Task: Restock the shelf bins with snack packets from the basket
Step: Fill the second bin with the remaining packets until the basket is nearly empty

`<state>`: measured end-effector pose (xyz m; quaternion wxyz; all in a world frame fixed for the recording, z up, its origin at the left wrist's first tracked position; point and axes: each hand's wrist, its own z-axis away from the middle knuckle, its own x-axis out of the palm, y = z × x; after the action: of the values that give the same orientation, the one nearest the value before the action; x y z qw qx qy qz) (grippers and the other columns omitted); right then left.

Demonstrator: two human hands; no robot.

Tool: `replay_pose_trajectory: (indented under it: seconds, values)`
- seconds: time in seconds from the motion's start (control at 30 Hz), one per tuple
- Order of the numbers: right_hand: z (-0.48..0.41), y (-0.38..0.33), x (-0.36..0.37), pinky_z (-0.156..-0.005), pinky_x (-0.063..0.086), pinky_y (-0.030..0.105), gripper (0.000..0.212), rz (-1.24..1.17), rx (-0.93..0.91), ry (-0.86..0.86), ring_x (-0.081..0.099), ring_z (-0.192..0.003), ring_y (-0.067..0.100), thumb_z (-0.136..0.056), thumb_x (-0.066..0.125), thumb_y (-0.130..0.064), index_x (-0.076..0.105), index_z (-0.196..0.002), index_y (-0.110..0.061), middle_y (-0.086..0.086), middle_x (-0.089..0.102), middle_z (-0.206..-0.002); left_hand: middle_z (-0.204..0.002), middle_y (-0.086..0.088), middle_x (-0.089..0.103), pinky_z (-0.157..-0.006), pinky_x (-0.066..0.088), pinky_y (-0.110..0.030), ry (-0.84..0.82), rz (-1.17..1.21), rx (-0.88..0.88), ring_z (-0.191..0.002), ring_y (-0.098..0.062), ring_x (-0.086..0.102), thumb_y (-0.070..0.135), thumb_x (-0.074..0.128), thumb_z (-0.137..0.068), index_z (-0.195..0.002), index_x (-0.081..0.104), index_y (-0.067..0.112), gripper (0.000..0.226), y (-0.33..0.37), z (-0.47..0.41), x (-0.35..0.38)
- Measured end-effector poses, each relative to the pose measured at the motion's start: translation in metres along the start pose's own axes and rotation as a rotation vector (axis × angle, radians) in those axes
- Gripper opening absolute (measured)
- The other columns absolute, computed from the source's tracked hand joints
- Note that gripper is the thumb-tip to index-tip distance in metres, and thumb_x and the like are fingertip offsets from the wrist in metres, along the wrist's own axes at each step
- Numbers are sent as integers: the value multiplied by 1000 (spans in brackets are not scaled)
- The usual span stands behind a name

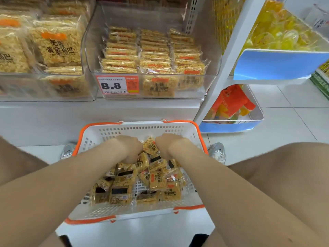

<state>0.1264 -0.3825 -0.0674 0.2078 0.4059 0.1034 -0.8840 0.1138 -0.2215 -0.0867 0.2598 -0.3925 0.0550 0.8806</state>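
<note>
The small clear-wrapped snack packets (156, 179) of golden crisped rice lie in a loose, jumbled heap in the white perforated plastic basket (99, 134) with orange rim and handles, which stands on the pale tiled floor (284, 122) between the person's feet. Both hands are down in the far end of the heap, knuckles up. The left hand (129, 148) and right hand (168, 146) are clenched, fingers curled under among the wrappers. Each looks to be gripping packets, one of them standing up between the two hands, though the fingertips are hidden.

These packets should be light and fairly stiff, yet brittle inside, and the film wrap is likely slippery. A handful gripped flat across the broad faces, or a few stacked and held by their edges, ought to carry better than a squeeze on the sealed ends.

Above, the clear plastic shelf bin (212, 50) with the orange 8.8 price label (117, 85) holds three neat rows of the same snack on edge, with room left at the top. A second clear bin (17, 74) to its left holds larger packs.
</note>
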Motion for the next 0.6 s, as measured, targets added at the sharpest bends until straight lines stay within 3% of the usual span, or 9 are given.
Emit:
replay_pose_trajectory:
  seconds: [0.1, 0.2, 0.27, 0.33, 0.4, 0.47, 0.5, 0.6]
  values:
    - [-13, -16, 35, -68, 47, 34, 25, 117, -20, -56, 57, -80, 22, -97, 59, 0, 63, -121, -6, 3, 59, -96, -94, 1, 64, -59, 50, -30, -12, -44, -17, -70, -15, 60, 13, 51, -103, -114, 70, 17, 22, 1, -7, 15]
    - [-26, -34, 71, -80, 52, 40, 46, 208, -115, -112, 65, -102, 30, -102, 55, -6, 48, -148, -9, 7, 65, -124, -93, 1, 64, -51, 44, -28, -75, -78, -9, -65, -15, 54, 8, 50, -100, -117, 69, 16, 26, 4, -11, 30]
    - [-31, -46, 93, -84, 51, 44, 53, 327, -197, -136, 63, -113, 34, -104, 54, -9, 41, -155, -14, 10, 62, -134, -96, 0, 65, -48, 40, -28, -87, -87, 3, -63, -15, 53, 6, 49, -100, -124, 67, 16, 31, 5, -14, 37]
    - [-35, -57, 117, -77, 48, 41, 61, 477, -311, -165, 59, -119, 33, -102, 60, -8, 39, -158, -20, 11, 47, -153, -96, -1, 64, -47, 41, -27, -82, -90, 12, -63, -16, 54, 5, 49, -100, -126, 65, 14, 32, 4, -14, 40]
    - [-36, -63, 137, -72, 51, 39, 69, 566, -366, -228, 58, -123, 36, -102, 58, -6, 32, -161, -32, 13, 13, -171, -94, 0, 62, -47, 41, -27, -81, -97, 14, -62, -15, 53, 4, 48, -100, -126, 64, 13, 32, 3, -14, 40]
    - [-37, -62, 153, -65, 52, 38, 82, 636, -353, -274, 62, -115, 38, -101, 56, -1, 19, -163, -41, 18, -3, -172, -96, 1, 62, -48, 41, -26, -82, -86, 16, -63, -14, 54, 4, 48, -101, -129, 64, 13, 34, 1, -15, 39]
    - [-37, -61, 156, -66, 53, 39, 85, 662, -326, -294, 63, -110, 38, -100, 57, 0, 17, -162, -42, 21, 1, -171, -99, 1, 64, -48, 42, -26, -77, -76, 15, -64, -13, 54, 4, 47, -100, -132, 64, 15, 38, -1, -15, 39]
    - [-39, -58, 159, -65, 52, 47, 79, 658, -288, -303, 60, -74, 31, -100, 63, -10, 18, -160, -33, 21, 38, -159, -103, 1, 66, -51, 45, -26, -60, -55, 9, -66, -14, 56, 5, 48, -99, -129, 67, 17, 37, -4, -15, 37]
